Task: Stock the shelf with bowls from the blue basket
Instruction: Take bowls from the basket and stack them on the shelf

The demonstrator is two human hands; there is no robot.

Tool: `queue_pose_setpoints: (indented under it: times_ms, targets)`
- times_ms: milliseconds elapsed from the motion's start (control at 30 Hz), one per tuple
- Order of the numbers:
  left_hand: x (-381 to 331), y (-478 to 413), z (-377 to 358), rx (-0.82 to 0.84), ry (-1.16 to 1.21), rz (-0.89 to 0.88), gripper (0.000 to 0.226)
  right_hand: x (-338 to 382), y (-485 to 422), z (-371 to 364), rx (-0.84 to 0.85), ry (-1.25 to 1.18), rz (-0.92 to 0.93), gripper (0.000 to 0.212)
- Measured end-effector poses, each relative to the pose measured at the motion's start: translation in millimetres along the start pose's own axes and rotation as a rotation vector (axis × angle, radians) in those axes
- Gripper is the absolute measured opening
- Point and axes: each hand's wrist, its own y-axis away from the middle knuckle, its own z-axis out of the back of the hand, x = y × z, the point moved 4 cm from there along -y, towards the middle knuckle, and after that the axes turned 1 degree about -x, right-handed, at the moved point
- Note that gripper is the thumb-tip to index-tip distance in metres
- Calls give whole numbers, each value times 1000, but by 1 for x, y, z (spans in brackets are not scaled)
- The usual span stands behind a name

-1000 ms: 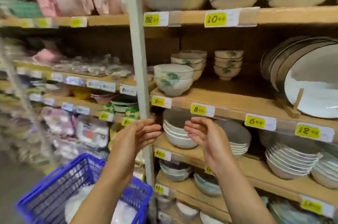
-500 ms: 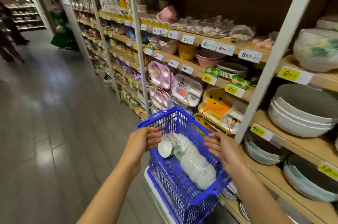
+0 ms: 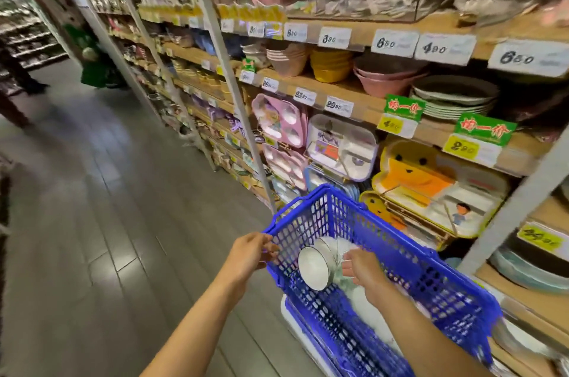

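The blue basket (image 3: 409,256) stands low at centre right, in front of the wooden shelves (image 3: 363,105). A row of white bowls (image 3: 317,267) lies on its side inside, the end bowl's opening facing me. My left hand (image 3: 251,255) is at the basket's near left rim, its loosely bent fingertips touching the mesh edge and holding nothing. Inside the basket, my right hand (image 3: 363,272) lies on top of the row, fingers curled over the bowls just behind the end one. The bowls under my right hand and forearm are hidden.
Children's divided trays (image 3: 341,145) stand on the shelf behind the basket. Pink and yellow bowls (image 3: 331,64) sit higher up. Grey dishes (image 3: 523,269) are stacked low at the right. A grey upright post (image 3: 229,78) rises beside the basket. The aisle floor (image 3: 107,222) stretches left.
My view swung from the bowl shelf down and left to the basket. Both hands dropped from chest height; the right one now lies on the bowls and the left reached the rim.
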Motion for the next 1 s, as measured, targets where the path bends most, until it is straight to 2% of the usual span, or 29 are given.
queue_pose_setpoints:
  times_ms: [167, 233, 367, 433, 500, 600, 767, 833, 1000]
  targets:
    - [7, -58, -21, 84, -216, 0, 19, -31, -35, -19, -55, 176, -89, 19]
    - [12, -95, -38, 127, -376, -29, 18, -38, -50, -29, -98, 240, -108, 25]
    - [43, -153, -74, 301, -711, -41, 16, -54, -68, -47, -121, 539, -129, 25]
    - [63, -182, -93, 399, -882, -37, 26, -64, -79, -56, -141, 587, -135, 25]
    - [82, -206, -108, 514, -1051, -77, 40, -71, -90, -65, -164, 569, -139, 38]
    - [107, -238, -130, 653, -1310, -225, 45, -80, -110, -82, -168, 568, -182, 51]
    - [148, -266, -155, 833, -1503, -390, 59, -101, -135, -102, -213, 696, -325, 63]
    - [159, -274, -156, 840, -1515, -410, 67, -106, -140, -108, -283, 713, -344, 59]
    - [168, -280, -160, 772, -1446, -465, 66, -114, -153, -115, -437, 756, -380, 54]
